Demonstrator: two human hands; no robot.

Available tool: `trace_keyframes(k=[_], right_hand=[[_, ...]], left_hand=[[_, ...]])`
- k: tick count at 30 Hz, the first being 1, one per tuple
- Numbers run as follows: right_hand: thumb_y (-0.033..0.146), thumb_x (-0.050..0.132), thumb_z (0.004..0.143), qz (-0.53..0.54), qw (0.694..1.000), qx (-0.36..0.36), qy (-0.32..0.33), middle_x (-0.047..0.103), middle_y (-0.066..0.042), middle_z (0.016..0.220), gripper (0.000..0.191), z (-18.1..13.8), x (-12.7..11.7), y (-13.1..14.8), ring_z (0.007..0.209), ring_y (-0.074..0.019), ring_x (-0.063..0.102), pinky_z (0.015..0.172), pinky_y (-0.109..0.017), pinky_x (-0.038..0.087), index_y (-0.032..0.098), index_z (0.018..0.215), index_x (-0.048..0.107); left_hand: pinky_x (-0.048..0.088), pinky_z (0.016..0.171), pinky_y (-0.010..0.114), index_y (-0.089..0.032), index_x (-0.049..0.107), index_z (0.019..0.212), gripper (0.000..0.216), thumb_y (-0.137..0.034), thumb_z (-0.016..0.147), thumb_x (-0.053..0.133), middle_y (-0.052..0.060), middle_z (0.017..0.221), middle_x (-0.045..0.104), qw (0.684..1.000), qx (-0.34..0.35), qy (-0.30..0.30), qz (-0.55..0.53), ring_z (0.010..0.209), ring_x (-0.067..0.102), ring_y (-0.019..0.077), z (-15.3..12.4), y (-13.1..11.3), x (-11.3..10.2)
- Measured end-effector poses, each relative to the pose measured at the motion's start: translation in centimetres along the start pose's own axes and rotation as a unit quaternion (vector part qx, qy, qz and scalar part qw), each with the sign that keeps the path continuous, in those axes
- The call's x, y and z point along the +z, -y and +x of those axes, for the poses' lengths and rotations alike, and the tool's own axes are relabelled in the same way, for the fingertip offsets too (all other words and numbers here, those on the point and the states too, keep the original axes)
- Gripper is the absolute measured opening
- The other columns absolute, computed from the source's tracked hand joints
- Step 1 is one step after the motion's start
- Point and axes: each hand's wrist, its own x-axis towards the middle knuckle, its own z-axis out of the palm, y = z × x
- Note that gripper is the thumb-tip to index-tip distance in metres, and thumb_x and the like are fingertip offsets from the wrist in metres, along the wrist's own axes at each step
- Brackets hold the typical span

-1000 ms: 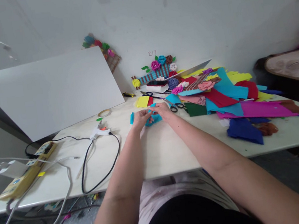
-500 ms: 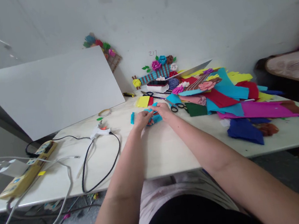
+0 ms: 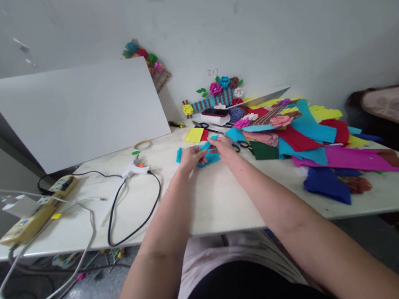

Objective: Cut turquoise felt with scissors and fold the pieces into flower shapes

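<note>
Bright blue crepe paper [image 3: 214,158] is stretched between my two hands, just above the tabletop or resting on it; I cannot tell which. My left hand [image 3: 191,158] pinches its left side. Thumb and fingers of my right hand [image 3: 223,147] close on the upper right part. A small blue roll or folded strip [image 3: 179,155] lies just left of my left hand. Right behind my right hand are the black scissors handles [image 3: 244,144], partly covered. Yellow paper [image 3: 194,134] lies beyond my hands.
On the left are a white glue gun [image 3: 136,169] with a looping black cord, a tape ring [image 3: 142,145] and a yellow power strip [image 3: 24,230]. Coloured crepe sheets [image 3: 306,135] pile up on the right. A white board [image 3: 77,116] leans against the wall; a phone [image 3: 215,112] sits at the back.
My hands have moved slightly apart, and more of the blue crepe paper shows between them. The head view has tilted a little, so the scene sits differently.
</note>
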Motion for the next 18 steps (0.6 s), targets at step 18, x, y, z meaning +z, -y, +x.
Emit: trace_keyframes(k=[18], right_hand=[[0.024, 0.072, 0.066, 0.042, 0.998, 0.043, -0.02, 0.05, 0.006, 0.041, 0.028, -0.29, -0.03, 0.41, 0.035, -0.0084, 0.05, 0.035, -0.018, 0.043, 0.017, 0.061, 0.046]], left_hand=[[0.037, 0.041, 0.02, -0.018, 0.044, 0.054, 0.037, -0.045, 0.064, 0.067, -0.002, 0.042, 0.054, 0.995, -0.016, -0.04, 0.088, 0.037, 0.047, 0.0089, 0.23, -0.11, -0.04]])
